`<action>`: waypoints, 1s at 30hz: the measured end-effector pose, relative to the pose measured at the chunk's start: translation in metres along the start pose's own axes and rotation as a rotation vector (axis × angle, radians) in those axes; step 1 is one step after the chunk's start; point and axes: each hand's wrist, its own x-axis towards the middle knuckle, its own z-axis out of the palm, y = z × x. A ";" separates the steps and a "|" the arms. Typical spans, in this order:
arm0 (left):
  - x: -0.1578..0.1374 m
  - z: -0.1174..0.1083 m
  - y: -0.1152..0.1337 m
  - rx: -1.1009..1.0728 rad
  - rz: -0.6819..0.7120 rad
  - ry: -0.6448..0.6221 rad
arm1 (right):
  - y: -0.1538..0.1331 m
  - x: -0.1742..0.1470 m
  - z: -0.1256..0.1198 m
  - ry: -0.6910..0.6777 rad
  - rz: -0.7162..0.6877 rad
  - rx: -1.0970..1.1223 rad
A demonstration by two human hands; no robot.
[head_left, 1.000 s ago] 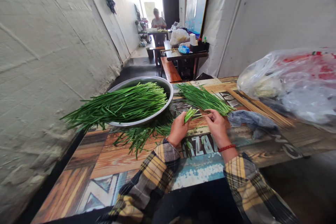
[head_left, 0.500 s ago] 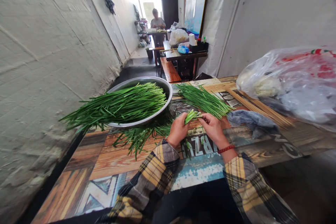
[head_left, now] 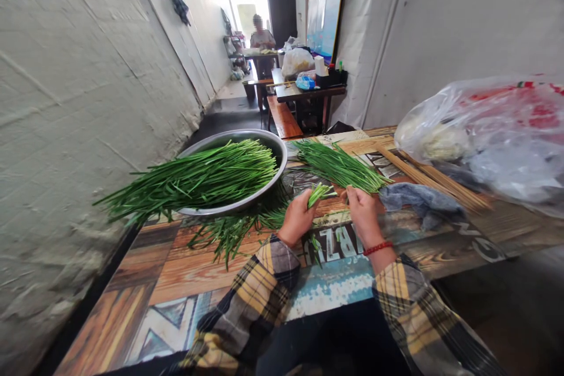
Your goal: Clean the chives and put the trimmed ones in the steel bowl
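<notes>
My left hand (head_left: 298,220) is closed around a small bunch of garlic chives (head_left: 321,192), whose pale cut ends point to the right. Just right of those ends, my right hand (head_left: 365,216) has its thumb and fingers pinched together; whatever they hold, if anything, is too small to make out. A large heap of garlic chives (head_left: 215,176) lies in a metal basin (head_left: 282,160), with leaves hanging over its left side. Behind my hands lies a separate neat pile of chives (head_left: 339,164). Scattered leaves (head_left: 229,238) rest in front of the basin.
A grey-blue cloth (head_left: 420,202) and several wooden sticks (head_left: 423,176) lie to the right, beside a big clear plastic bag (head_left: 497,141). Beyond this wood-patterned table (head_left: 176,270) stand a bench (head_left: 284,117) and another table (head_left: 286,91). A person (head_left: 262,40) sits far back.
My right hand has drawn away to the right from the ends of the bunch, leaving a gap. The left hand keeps its hold, almost in the same place.
</notes>
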 end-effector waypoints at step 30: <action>-0.016 -0.012 0.023 0.475 0.022 0.035 | -0.021 -0.019 0.004 -0.454 -0.156 0.192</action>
